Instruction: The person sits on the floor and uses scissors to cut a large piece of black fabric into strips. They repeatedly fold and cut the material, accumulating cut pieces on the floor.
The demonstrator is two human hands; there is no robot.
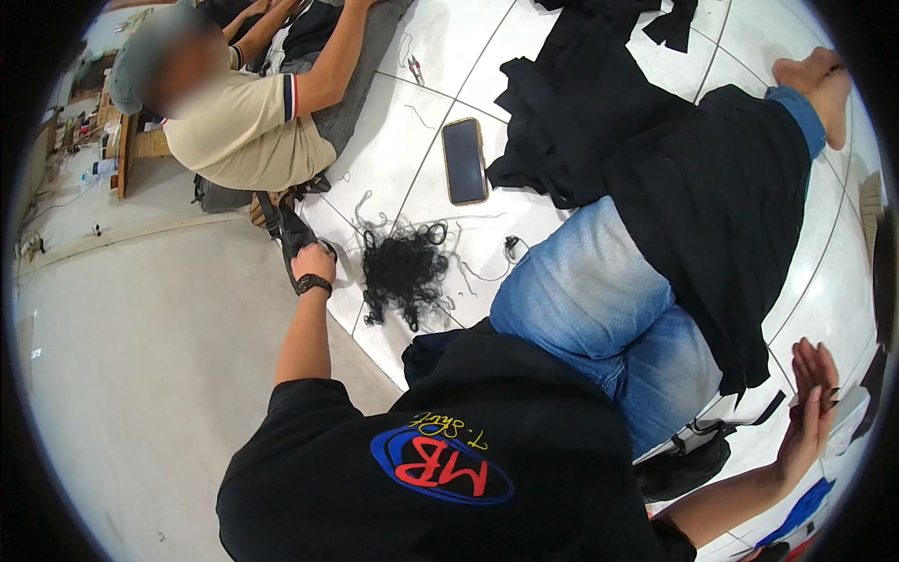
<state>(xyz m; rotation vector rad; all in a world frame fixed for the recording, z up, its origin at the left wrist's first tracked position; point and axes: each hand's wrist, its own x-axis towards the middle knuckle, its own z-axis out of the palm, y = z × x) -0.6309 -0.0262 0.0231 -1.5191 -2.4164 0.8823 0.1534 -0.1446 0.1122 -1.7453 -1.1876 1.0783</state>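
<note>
My left hand [314,264], with a black watch on its wrist, is closed around a black strap-like piece of fabric [292,232] beside the other person's back. To the right of that hand lies a tangled heap of black thread [405,269] on the tiles. Off to the far right, my right hand [813,389] is raised with its fingers stretched out. A small dark spot shows by its fingers, too unclear to name. Black cloth [712,206] lies across my legs in blue jeans [590,281] and spreads onto the floor.
A phone [464,161] lies face up on the white tiles, with small snips [415,70] farther off. A person in a cap and beige shirt [253,131] sits at the left. A black bag [688,465] and blue cloth [796,512] lie at the lower right.
</note>
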